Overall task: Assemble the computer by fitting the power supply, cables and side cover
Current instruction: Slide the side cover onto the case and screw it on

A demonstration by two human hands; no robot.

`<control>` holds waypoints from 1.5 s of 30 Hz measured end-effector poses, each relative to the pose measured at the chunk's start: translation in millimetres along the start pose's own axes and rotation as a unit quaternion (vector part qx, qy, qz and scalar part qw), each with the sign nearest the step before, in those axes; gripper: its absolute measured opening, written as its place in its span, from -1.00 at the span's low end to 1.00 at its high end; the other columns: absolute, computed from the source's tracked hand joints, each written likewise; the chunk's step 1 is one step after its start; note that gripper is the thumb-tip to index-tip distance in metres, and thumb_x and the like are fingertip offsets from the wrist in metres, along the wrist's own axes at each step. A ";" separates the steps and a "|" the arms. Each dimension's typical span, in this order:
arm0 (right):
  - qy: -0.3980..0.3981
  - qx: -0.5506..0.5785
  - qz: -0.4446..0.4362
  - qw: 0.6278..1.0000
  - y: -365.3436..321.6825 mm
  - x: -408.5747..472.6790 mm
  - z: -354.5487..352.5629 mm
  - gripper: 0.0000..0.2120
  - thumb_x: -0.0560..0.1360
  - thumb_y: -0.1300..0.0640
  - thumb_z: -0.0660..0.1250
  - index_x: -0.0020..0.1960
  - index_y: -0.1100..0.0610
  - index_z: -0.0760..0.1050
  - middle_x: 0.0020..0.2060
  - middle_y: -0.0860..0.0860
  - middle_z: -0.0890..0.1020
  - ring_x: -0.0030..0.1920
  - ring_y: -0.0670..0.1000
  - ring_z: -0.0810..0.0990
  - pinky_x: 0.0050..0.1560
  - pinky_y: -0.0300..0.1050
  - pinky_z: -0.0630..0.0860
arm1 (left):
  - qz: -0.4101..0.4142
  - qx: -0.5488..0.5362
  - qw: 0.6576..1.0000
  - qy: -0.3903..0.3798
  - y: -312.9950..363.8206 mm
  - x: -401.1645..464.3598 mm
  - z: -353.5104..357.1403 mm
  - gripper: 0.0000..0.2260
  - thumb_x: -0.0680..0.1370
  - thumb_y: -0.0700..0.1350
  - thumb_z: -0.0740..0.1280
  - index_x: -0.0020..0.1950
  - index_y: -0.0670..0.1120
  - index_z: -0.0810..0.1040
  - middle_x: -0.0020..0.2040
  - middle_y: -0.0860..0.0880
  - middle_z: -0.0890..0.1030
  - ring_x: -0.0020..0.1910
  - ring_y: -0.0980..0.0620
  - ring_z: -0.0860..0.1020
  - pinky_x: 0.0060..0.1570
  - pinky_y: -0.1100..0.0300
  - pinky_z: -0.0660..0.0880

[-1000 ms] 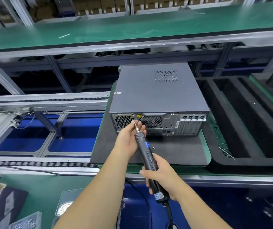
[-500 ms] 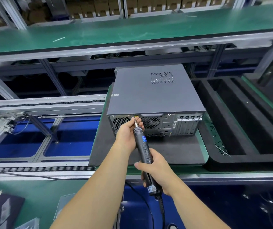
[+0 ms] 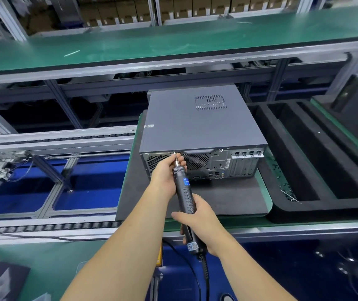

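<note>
A grey computer case (image 3: 197,122) lies on a dark mat (image 3: 228,196), side cover on top, rear panel facing me. A black electric screwdriver (image 3: 183,192) points up at the top left of the rear panel, its bit touching the panel's upper edge near the fan grille. My right hand (image 3: 197,222) grips the screwdriver's lower handle. My left hand (image 3: 167,172) pinches the driver's front end near the bit, fingers against the rear panel. The screwdriver's cable hangs down below my right hand.
A black foam tray (image 3: 303,205) with long slots sits right of the case, small screws scattered in its left slot. A roller conveyor rail (image 3: 54,227) runs along the left front. A green-topped shelf (image 3: 173,42) spans overhead behind. Bags lie at bottom left.
The screwdriver bit has risen from the fan grille area to the rear panel's upper edge. Both hands moved forward with it.
</note>
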State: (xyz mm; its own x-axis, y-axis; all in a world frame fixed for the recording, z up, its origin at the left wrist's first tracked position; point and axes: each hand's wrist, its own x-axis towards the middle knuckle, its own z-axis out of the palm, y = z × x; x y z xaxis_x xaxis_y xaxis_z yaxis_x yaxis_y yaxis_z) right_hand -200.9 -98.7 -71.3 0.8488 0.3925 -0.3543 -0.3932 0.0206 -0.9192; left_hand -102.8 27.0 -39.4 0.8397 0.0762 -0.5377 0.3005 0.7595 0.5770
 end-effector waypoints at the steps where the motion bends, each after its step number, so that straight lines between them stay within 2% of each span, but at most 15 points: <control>1: 0.004 -0.001 -0.002 1.000 -0.9 -0.6 1.7 -0.59 0.39 0.09 0.55 0.15 -0.09 0.47 -0.12 0.11 0.55 -0.35 0.03 0.61 -0.34 -0.07 0.59 | 0.000 0.002 1.000 -0.001 0.7 0.6 0.4 -0.88 0.64 -0.18 0.28 0.08 -0.22 0.55 -0.21 -0.08 0.61 -0.27 0.03 0.55 -0.11 0.17 0.53; 6: 0.014 0.035 0.000 0.999 -7.7 -5.6 12.4 -0.58 0.38 0.10 0.54 0.17 0.00 0.47 -0.13 0.14 0.51 -0.35 0.05 0.59 -0.35 -0.04 0.58 | 0.005 0.055 0.998 0.017 7.7 -4.1 6.6 -0.86 0.64 -0.18 0.26 -0.02 -0.22 0.54 -0.22 -0.10 0.59 -0.30 -0.01 0.52 -0.16 0.14 0.52; 8: 0.006 0.063 0.006 0.998 -11.2 -7.1 16.2 -0.56 0.35 0.08 0.54 0.17 0.03 0.48 -0.13 0.16 0.51 -0.34 0.06 0.58 -0.35 -0.03 0.58 | 0.117 0.251 0.956 0.099 8.8 -6.7 2.6 -0.82 0.57 -0.13 0.28 -0.12 -0.22 0.59 -0.27 -0.09 0.60 -0.30 -0.07 0.52 -0.19 0.08 0.55; 9: 0.004 0.078 0.011 0.997 -12.7 -7.7 18.0 -0.56 0.35 0.09 0.54 0.17 0.05 0.48 -0.13 0.16 0.51 -0.33 0.06 0.58 -0.35 -0.03 0.58 | 0.228 0.408 0.869 0.165 10.6 -6.9 -2.6 -0.79 0.53 -0.10 0.27 -0.20 -0.19 0.58 -0.30 -0.04 0.58 -0.29 -0.07 0.50 -0.24 0.10 0.52; 10: 0.001 0.093 0.015 0.996 -14.2 -8.2 19.9 -0.57 0.36 0.10 0.54 0.17 0.07 0.48 -0.15 0.15 0.52 -0.33 0.06 0.58 -0.35 -0.03 0.57 | 0.357 0.523 0.749 0.197 14.7 -8.9 -7.2 -0.82 0.51 -0.10 0.25 -0.23 -0.13 0.56 -0.28 0.00 0.58 -0.24 -0.06 0.48 -0.27 0.13 0.47; 12: -0.004 0.123 0.020 0.992 -16.6 -8.8 23.2 -0.62 0.39 0.14 0.52 0.14 0.13 0.46 -0.20 0.13 0.52 -0.35 0.05 0.57 -0.37 -0.04 0.56 | 0.526 0.624 0.559 0.147 29.0 -7.5 -11.9 -0.80 0.47 -0.24 0.25 0.02 -0.11 0.61 -0.02 -0.04 0.63 0.00 -0.08 0.51 -0.04 0.11 0.46; 15: -0.011 0.146 0.025 0.989 -19.8 -9.2 26.4 -0.71 0.47 0.20 0.49 0.06 0.16 0.40 -0.22 0.12 0.50 -0.36 0.06 0.54 -0.40 -0.05 0.54 | 0.419 0.804 0.415 0.077 60.0 9.7 -20.2 -0.36 0.46 -0.35 0.23 0.55 -0.06 0.31 0.54 -0.06 0.34 0.51 -0.12 0.26 0.48 -0.03 0.22; 17: -0.016 0.150 0.028 0.988 -22.6 -9.7 26.5 -0.75 0.50 0.22 0.46 0.03 0.17 0.39 -0.24 0.12 0.49 -0.37 0.06 0.53 -0.41 -0.06 0.53 | 0.325 0.844 0.424 0.047 63.1 13.7 -29.9 -0.25 0.48 -0.36 0.21 0.63 0.04 0.11 0.63 0.04 0.11 0.60 -0.05 0.03 0.55 0.02 0.09; 19: -0.021 0.158 0.034 0.987 -26.4 -10.4 26.5 -0.77 0.52 0.24 0.44 0.02 0.17 0.39 -0.27 0.11 0.49 -0.39 0.06 0.53 -0.43 -0.07 0.52 | 0.325 0.825 0.459 0.050 56.5 15.9 -35.5 -0.24 0.48 -0.37 0.20 0.63 0.06 0.10 0.63 0.06 0.08 0.61 -0.02 0.00 0.54 0.05 0.11; 24: -0.016 0.158 0.041 0.986 -31.1 -11.1 29.6 -0.80 0.54 0.26 0.40 0.03 0.18 0.37 -0.28 0.12 0.47 -0.41 0.05 0.51 -0.44 -0.09 0.50 | 0.345 0.813 0.463 0.077 52.8 21.1 -34.6 -0.23 0.48 -0.38 0.21 0.62 0.10 0.12 0.63 0.10 0.10 0.60 0.00 0.01 0.50 0.00 0.24; 31: 0.016 0.104 0.032 0.994 -32.5 -9.1 34.8 -0.67 0.47 0.17 0.50 0.05 0.20 0.37 -0.18 0.13 0.48 -0.39 0.06 0.51 -0.41 -0.06 0.54 | 0.359 0.812 0.454 0.076 49.2 25.4 -37.1 -0.24 0.48 -0.37 0.24 0.61 0.07 0.15 0.62 0.07 0.13 0.60 -0.04 0.04 0.52 -0.02 0.18; 36: 0.073 -0.064 0.016 0.995 -5.3 -10.9 19.9 -0.58 0.40 -0.01 0.56 0.18 -0.04 0.46 -0.04 0.01 0.58 -0.11 0.07 0.58 -0.06 0.07 0.63 | 0.440 0.785 0.409 0.150 19.6 15.0 -48.1 -0.32 0.45 -0.25 0.26 0.58 -0.06 0.23 0.59 -0.05 0.23 0.58 -0.09 0.14 0.55 -0.11 0.04; 40: 0.086 -0.064 0.052 0.993 20.4 -19.1 -10.8 -0.56 0.44 0.07 0.55 0.22 -0.06 0.44 -0.03 0.10 0.60 -0.25 0.03 0.59 -0.26 -0.05 0.59 | 0.492 0.707 0.483 0.156 -48.0 5.3 -74.1 -0.46 0.43 -0.23 0.33 0.42 -0.06 0.41 0.39 -0.11 0.41 0.38 -0.15 0.37 0.31 -0.13 0.29; 43: 0.096 -0.042 0.064 0.992 28.5 -21.1 -38.9 -0.62 0.45 0.13 0.54 0.17 -0.01 0.45 -0.15 0.11 0.57 -0.36 0.04 0.55 -0.35 -0.09 0.54 | 0.367 0.742 0.559 0.052 -85.2 14.7 -68.7 -0.63 0.53 -0.22 0.33 0.34 -0.09 0.48 0.25 -0.09 0.46 0.22 -0.14 0.47 0.15 -0.03 0.46; 45: 0.095 -0.035 0.069 0.993 33.0 -22.1 -54.0 -0.63 0.45 0.14 0.54 0.16 -0.01 0.46 -0.20 0.10 0.56 -0.40 0.05 0.53 -0.38 -0.09 0.53 | 0.266 0.779 0.569 0.008 -97.7 24.7 -58.7 -0.68 0.60 -0.19 0.27 0.37 -0.06 0.48 0.23 -0.08 0.48 0.22 -0.12 0.46 0.16 -0.02 0.45</control>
State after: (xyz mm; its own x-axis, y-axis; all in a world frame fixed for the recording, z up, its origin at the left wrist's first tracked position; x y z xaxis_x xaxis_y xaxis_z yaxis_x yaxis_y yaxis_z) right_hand -213.6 -156.4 -103.0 0.8425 0.2073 -0.4973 -0.4902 -0.0881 -0.8672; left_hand -138.0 -7.4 -145.1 0.9986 0.0424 -0.0316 0.0525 -0.8651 0.4989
